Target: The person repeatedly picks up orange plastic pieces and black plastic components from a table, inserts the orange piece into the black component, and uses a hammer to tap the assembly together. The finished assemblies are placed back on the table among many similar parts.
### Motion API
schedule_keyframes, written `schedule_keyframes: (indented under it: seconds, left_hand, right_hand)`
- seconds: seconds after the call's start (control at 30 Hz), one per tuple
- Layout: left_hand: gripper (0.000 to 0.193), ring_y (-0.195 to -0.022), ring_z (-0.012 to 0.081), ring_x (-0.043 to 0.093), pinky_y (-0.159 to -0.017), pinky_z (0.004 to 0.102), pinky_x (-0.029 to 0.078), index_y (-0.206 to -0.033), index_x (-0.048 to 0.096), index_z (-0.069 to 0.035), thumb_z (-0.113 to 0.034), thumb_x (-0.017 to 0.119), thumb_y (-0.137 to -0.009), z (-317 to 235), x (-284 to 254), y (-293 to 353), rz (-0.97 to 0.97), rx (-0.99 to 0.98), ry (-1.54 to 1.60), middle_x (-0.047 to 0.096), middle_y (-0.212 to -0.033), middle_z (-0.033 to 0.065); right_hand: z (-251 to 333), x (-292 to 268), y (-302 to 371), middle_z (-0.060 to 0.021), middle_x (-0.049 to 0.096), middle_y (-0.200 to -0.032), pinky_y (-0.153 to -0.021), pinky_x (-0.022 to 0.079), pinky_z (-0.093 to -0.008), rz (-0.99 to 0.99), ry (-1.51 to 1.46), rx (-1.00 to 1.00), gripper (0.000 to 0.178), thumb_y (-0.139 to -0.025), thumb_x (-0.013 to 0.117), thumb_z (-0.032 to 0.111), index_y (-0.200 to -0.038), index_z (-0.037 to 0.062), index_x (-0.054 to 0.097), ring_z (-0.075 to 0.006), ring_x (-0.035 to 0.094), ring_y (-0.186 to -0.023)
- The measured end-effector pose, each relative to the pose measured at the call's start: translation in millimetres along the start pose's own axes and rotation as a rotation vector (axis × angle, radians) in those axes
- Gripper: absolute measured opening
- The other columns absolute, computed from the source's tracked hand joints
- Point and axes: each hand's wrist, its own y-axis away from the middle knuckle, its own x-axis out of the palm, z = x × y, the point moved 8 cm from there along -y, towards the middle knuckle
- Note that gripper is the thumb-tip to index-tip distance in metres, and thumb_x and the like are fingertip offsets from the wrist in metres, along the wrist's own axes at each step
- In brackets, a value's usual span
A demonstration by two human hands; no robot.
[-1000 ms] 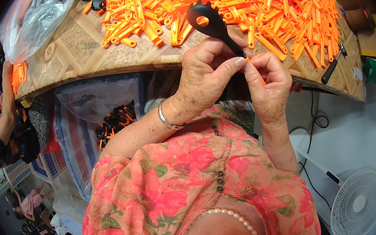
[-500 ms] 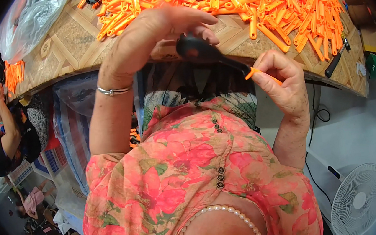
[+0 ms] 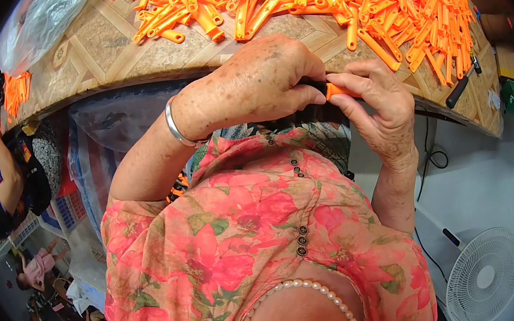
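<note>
Right hand point(image 3: 386, 106) pinches bright-orange narrow plastic handle point(image 3: 339, 91), projecting left from fingertips, long axis crosswise; left hand point(image 3: 267, 78) curls around black plastic-looking piece point(image 3: 316, 83), mostly hidden, at handle's left end; both hands equally near; wood-patterned table point(image 3: 211, 51) edge just beyond fingers; open room toward worker's floral shirt point(image 3: 239, 225).

An orange handle point(image 3: 338, 90) meets a mostly hidden black utensil point(image 3: 318, 84).

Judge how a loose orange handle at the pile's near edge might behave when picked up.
That loose handle is probably stiff: it lies straight, without visible sag. It is likely light, being slim; the right hand pinches a similar-looking orange piece. The handle's smooth, plastic-looking surface might slip somewhat.
</note>
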Motion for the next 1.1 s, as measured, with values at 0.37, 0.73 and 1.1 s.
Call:
schedule_keyframes:
  seconds: [0.37,0.73,1.1]
  left_hand:
    - [0.014,-0.059,0.0071,0.063,-0.055,0.0236,0.051,-0.092,0.067,0.001,-0.012,0.066,-0.089,11,10,2,0.171,-0.188,0.249,0.065,-0.066,0.0015]
    - [0.013,-0.060,0.0055,0.060,-0.055,0.0230,0.051,-0.095,0.068,0.001,-0.011,0.065,-0.090,12,10,2,0.181,-0.148,0.303,0.065,-0.067,0.0007]
    - [0.012,-0.059,0.0057,0.059,-0.054,0.0225,0.050,-0.092,0.068,0.001,-0.010,0.065,-0.089,11,4,3,0.170,-0.183,0.326,0.064,-0.066,0.0001]
  right_hand:
    - [-1,5,3,-0.0075,0.065,-0.083,-0.062,0.050,-0.0301,0.025,-0.065,-0.009,0.027,-0.072,0.079,0.004,-0.099,0.0042,0.073,-0.0212,0.063,-0.072]
    - [-1,2,8,-0.0062,0.063,-0.087,-0.062,0.050,-0.0269,-0.044,-0.163,-0.076,0.035,-0.070,0.080,0.000,-0.105,0.0043,0.073,-0.0163,0.062,-0.073]
    - [6,-8,9,-0.0072,0.063,-0.093,-0.061,0.050,-0.0261,-0.095,-0.119,-0.103,0.036,-0.069,0.081,0.001,-0.104,0.0041,0.073,-0.0159,0.063,-0.077]
